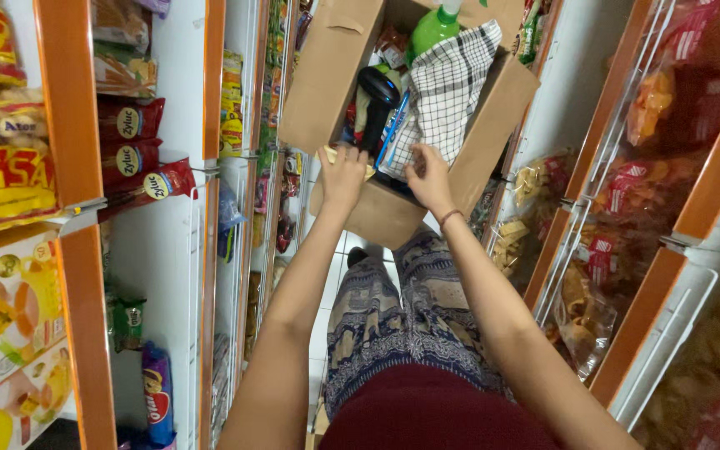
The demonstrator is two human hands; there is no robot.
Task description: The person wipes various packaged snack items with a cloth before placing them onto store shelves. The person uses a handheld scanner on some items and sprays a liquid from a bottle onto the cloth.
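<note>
I see both hands at the open brown cardboard box (477,142): left hand (342,175) pinches a small yellow packet (332,153) (right hand (428,179) grips the checked cloth (452,83)).

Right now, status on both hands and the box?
Left hand and right hand at near edge of open cardboard box. Checked cloth, black scanner, green bottle inside. Shelves close on both sides.

Lighting was bright and even; focus held sharp around the fingers (337,156), while frame edges bent and blurred (wide-angle lens).

Matt brown cardboard box (339,75) – checked woven cloth (452,83) – glossy black plastic scanner (375,96)
</note>
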